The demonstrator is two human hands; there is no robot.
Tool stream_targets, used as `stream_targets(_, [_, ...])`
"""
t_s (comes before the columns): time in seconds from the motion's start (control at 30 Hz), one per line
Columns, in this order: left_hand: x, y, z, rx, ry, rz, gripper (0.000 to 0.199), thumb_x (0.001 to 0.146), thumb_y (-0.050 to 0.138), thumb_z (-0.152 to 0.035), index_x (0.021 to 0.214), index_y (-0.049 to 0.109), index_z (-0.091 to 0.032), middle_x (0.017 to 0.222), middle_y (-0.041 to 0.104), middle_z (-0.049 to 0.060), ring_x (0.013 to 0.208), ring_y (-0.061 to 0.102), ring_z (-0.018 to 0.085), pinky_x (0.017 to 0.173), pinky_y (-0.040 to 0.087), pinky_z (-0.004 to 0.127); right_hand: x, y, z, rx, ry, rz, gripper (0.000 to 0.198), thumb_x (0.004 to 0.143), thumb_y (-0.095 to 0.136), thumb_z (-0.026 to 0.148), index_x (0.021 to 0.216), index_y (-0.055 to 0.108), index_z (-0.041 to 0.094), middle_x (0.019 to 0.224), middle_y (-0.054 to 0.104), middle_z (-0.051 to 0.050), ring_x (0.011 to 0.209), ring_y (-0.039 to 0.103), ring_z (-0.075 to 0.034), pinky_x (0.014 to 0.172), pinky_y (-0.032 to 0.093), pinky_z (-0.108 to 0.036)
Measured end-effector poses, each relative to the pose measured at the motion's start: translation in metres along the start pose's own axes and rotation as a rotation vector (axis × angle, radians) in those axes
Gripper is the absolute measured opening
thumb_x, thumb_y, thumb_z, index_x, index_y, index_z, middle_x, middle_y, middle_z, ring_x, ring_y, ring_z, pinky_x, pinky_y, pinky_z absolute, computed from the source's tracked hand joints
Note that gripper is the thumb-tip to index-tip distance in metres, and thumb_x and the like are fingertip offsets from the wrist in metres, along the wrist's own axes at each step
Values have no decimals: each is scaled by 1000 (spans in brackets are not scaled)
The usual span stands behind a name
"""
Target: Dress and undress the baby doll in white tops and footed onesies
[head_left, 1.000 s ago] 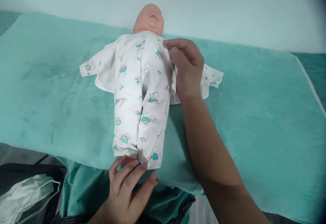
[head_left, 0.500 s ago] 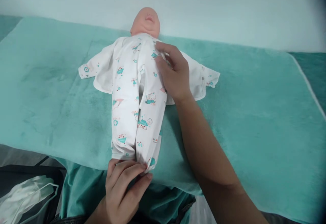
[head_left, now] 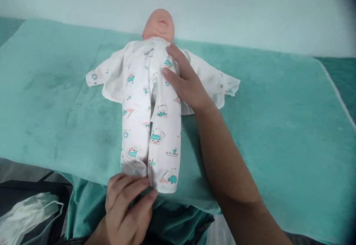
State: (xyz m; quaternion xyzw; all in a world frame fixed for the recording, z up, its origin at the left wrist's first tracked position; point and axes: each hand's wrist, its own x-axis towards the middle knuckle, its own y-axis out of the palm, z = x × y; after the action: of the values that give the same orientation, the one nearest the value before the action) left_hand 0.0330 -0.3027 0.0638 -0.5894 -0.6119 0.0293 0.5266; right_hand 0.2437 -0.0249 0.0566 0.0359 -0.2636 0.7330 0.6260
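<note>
While the right hand (head_left: pixel 189 81) lies over the far right part of the printed trousers (head_left: pixel 137 105), its forearm slants in from the near right; index finger and thumb point far left, spread well apart with no visible pinch on the cloth; its other fingers are mostly hidden. At the near cuff of the left trouser leg, the left hand (head_left: pixel 125 204) is bent with knuckles up, fingers curled rightward and thumb close below; whether they grip the cuff I cannot tell. Beneath the trousers lies the doll (head_left: pixel 159 24), face up in a white shirt (head_left: pixel 112 70), sleeves outspread, on a green cloth (head_left: pixel 278 126).
</note>
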Motion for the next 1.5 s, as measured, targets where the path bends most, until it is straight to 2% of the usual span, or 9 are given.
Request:
stream_targets(0.2, [-21,6,21,248,-36,52,33,84,76,-5,114,70,-15,111,67,13,105,65,27,91,54,46,1,0,-1,-14,2,20,67,87,67,74,144,56,42,170,40,5,163,26,-25,137,21,-47])
stream_targets(0.37, [-23,-3,30,77,-127,0,32,85,66,2,109,68,-19,103,61,6,94,64,19,79,59,34,0,1,-1,-27,-1,-7,65,88,69,70,145,56,41,170,41,4,162,30,-25,136,23,-48])
stream_targets(0.67, [-41,-13,40,-218,-332,-174,30,80,67,6,88,70,-22,99,68,3,87,66,18,68,57,33,0,3,-4,-23,-9,-27,66,87,69,72,143,57,41,168,43,5,161,31,-26,136,24,-48])
stream_targets(0.87, [-52,-16,47,-288,-300,-87,28,79,68,5,89,72,-21,94,69,3,85,68,17,73,57,33,2,3,-4,-21,-18,-30,61,95,59,70,145,57,35,166,46,1,159,36,-27,134,26,-48])
stream_targets(0.97, [-49,-21,52,-438,-395,-76,19,89,65,-6,97,72,-21,91,69,4,87,69,19,72,58,34,4,3,-8,-9,-7,-89,49,100,54,62,140,59,34,157,56,0,151,46,-26,129,35,-49])
stream_targets(1.1, [-16,-20,81,-371,-593,-270,11,94,66,-19,102,70,-24,88,68,3,83,65,19,74,53,35,5,-3,-17,-83,68,-271,26,103,49,37,122,64,30,130,70,-3,127,63,-23,115,49,-47])
stream_targets(1.2, [33,-8,119,59,-521,-9,15,93,68,-27,106,74,-24,99,71,6,91,65,24,84,52,41,3,-10,-18,-254,183,-348,18,93,49,18,100,64,24,102,71,-4,99,67,-21,97,54,-42])
stream_targets(1.37, [106,29,156,416,-255,171,31,90,61,-21,119,71,-21,128,64,18,122,53,39,102,44,56,-1,-19,1,-494,265,-124,17,77,51,6,74,52,23,76,64,-1,76,56,-18,74,46,-33])
stream_targets(1.5, [119,58,159,322,-216,130,19,95,55,-24,105,71,-21,109,68,13,118,56,37,100,43,55,-3,-29,17,-591,323,121,18,78,53,9,66,49,22,72,65,-1,72,55,-18,69,40,-33])
